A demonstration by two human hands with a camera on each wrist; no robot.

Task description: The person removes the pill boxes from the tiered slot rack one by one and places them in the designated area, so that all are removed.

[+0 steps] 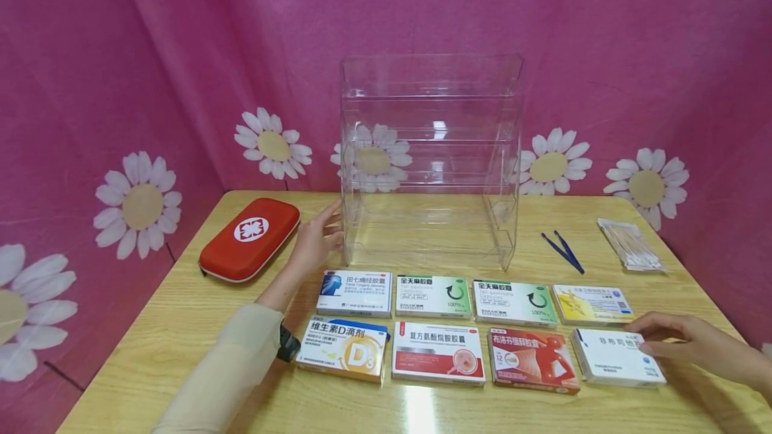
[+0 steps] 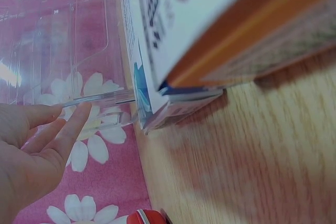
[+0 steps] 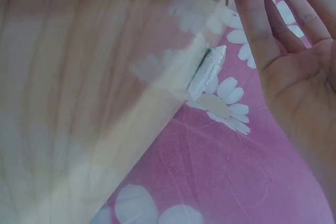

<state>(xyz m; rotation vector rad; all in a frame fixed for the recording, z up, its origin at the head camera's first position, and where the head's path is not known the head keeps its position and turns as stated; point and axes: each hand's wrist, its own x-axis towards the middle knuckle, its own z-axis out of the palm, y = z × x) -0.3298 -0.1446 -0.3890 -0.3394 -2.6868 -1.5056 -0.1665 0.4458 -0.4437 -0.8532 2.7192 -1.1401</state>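
Observation:
A clear tiered rack [image 1: 431,186] stands at the back middle of the table. My left hand [image 1: 316,236] holds its left side wall, with the thumb and fingers at the clear edge in the left wrist view. At the front right, my right hand [image 1: 693,347] grips the right end of a white medicine box [image 1: 615,360], which lies flat. Left of that box lie a red medicine box [image 1: 533,360], a red-and-white capsule box [image 1: 438,353] and an orange-and-white vitamin D box [image 1: 344,350]. In the right wrist view, only a corner of the gripped box shows.
Behind the front row lie a blue-and-white box [image 1: 354,293], two green-and-white boxes [image 1: 432,297] and a yellow-and-white box [image 1: 593,304]. A red first-aid case [image 1: 250,240] lies left. Blue tweezers [image 1: 563,251] and a cotton swab pack [image 1: 631,244] lie right. Pink curtain [image 1: 241,32] surrounds the table.

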